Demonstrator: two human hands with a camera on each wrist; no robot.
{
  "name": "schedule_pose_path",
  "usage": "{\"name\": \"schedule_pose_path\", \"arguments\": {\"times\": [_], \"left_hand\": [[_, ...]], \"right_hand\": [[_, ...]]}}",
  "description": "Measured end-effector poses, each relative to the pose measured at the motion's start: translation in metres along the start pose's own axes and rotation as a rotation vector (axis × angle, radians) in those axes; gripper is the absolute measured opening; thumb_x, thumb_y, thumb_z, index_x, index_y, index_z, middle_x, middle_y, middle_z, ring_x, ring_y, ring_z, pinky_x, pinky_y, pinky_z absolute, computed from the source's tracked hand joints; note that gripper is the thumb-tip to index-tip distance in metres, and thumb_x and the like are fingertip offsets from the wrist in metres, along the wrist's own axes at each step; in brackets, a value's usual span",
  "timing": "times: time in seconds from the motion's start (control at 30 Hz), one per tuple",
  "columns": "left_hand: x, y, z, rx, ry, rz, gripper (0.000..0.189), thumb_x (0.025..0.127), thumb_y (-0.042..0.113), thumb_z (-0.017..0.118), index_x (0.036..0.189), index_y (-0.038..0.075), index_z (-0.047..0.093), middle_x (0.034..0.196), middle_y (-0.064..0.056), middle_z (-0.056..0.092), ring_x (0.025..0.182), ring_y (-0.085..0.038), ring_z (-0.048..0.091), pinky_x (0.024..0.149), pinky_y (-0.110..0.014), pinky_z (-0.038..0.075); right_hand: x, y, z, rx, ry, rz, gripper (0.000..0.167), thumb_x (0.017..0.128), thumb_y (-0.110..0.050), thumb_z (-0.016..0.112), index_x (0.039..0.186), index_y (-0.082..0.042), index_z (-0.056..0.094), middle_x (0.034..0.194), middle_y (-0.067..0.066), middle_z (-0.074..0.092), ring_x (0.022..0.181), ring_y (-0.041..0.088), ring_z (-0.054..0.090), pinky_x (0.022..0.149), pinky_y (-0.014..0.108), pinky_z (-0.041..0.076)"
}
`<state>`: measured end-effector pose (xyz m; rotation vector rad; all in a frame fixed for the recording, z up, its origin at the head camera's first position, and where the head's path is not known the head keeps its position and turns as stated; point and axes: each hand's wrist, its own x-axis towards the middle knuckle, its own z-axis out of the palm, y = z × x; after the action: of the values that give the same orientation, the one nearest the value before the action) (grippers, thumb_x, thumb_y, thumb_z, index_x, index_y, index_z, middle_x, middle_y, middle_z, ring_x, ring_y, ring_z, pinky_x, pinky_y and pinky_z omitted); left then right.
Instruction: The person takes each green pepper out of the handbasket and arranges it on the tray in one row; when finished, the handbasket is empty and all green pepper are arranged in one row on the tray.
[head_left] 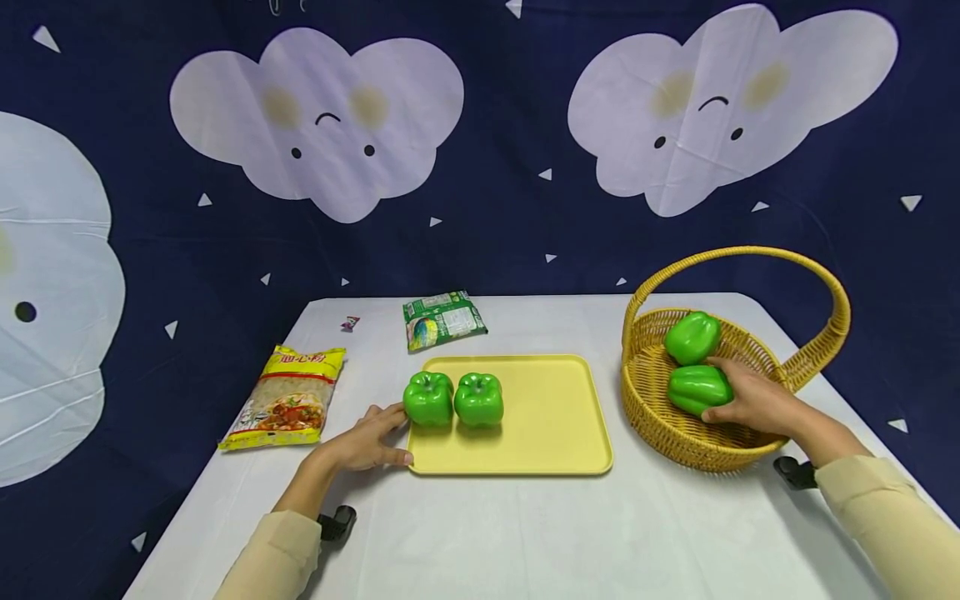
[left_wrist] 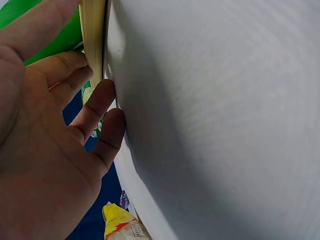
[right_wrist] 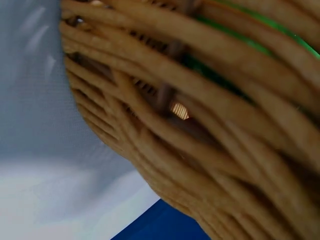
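My right hand [head_left: 753, 402] reaches over the rim of a wicker basket [head_left: 678, 446] and grips a green bell pepper [head_left: 699, 388] lying on its side. Just behind it in the basket is another green pepper [head_left: 693, 337]. The right wrist view shows mostly the woven wall [right_wrist: 165, 120], which hides the hand. At the left edge of a yellow tray [head_left: 551, 417], my left hand [head_left: 365, 440] rests with loosely extended fingers; in the left wrist view its fingertips are right at the tray's side [left_wrist: 93, 40]. Two green peppers, one left [head_left: 429, 400] and one right [head_left: 479, 400], stand side by side on the tray's left part.
A yellow-and-clear food bag [head_left: 285, 398] lies left of the left hand. Behind the tray is a green packet [head_left: 444, 320], and a small wrapped candy [head_left: 350, 323] sits toward the back left. The basket's tall handle [head_left: 738, 252] arches above it. A dark cloud-print curtain [head_left: 510, 242] hangs behind the white table.
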<state>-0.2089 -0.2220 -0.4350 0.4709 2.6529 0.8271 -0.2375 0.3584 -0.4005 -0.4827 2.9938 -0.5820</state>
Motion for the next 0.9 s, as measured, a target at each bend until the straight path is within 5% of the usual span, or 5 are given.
{"name": "schedule_pose_path", "arguments": {"times": [0.53,0.9], "left_hand": [[0.0001,0.0014,-0.0007,-0.001,-0.003,-0.017,0.085,0.076,0.037,0.077,0.144,0.005,0.037,0.154,-0.014,0.029,0.124,-0.028,0.033,0.108,-0.058,0.027],[0.0007,-0.0005,0.0005,0.000,-0.003,-0.022,0.086,0.075,0.038,0.077,0.144,0.005,0.037,0.154,-0.014,0.028,0.126,-0.029,0.032,0.108,-0.059,0.027]], "right_hand": [[0.0000,-0.0026,0.0012,0.032,0.039,0.014,0.093,0.072,-0.039,0.080,0.134,0.013,0.034,0.115,0.029,0.052,0.099,0.037,0.052,0.077,0.044,0.044],[-0.0013,-0.0101,0.0005,0.033,0.090,0.049,0.093,0.074,-0.045,0.076,0.134,0.014,0.037,0.114,0.031,0.052,0.102,0.042,0.046,0.077,0.049,0.041]]}}
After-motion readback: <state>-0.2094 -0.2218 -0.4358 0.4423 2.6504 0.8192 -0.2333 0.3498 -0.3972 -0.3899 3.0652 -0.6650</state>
